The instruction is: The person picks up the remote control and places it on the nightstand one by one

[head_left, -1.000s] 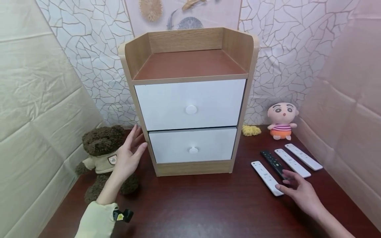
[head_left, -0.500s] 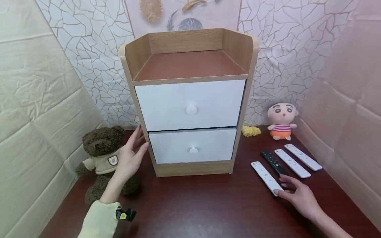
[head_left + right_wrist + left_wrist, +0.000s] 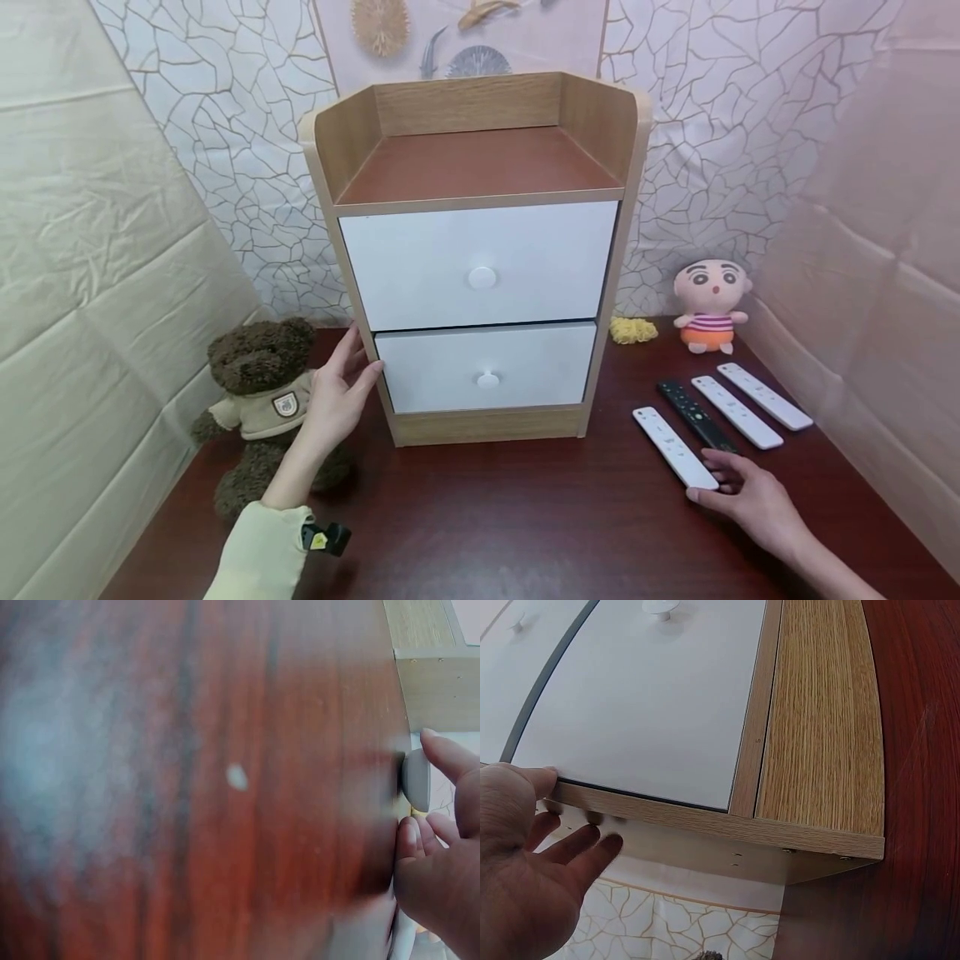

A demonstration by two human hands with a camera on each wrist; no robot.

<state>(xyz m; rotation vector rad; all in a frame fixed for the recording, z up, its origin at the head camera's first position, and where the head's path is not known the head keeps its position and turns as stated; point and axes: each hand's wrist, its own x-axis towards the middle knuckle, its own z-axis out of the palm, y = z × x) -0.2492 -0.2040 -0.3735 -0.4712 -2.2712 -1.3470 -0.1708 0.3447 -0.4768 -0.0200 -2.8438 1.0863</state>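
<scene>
In the head view, a wood-framed cabinet with two white drawers stands in the middle. My left hand holds its left front edge, thumb on the front and fingers along the side panel. Up close in the left wrist view, my left hand has those fingertips at or very near the panel. On the right, my right hand takes the near end of a white remote control between thumb and fingers. The right wrist view catches this remote's end between thumb and fingers of my right hand.
Right beside the held remote lie a black remote and two more white remotes. Behind them sit a doll and a yellow crumpled item. A brown teddy bear is left of the cabinet on the dark red table.
My left hand has moved right, bringing its thumb onto the cabinet's front edge. My right hand has shifted down and left from the black remote to the near end of the white one.
</scene>
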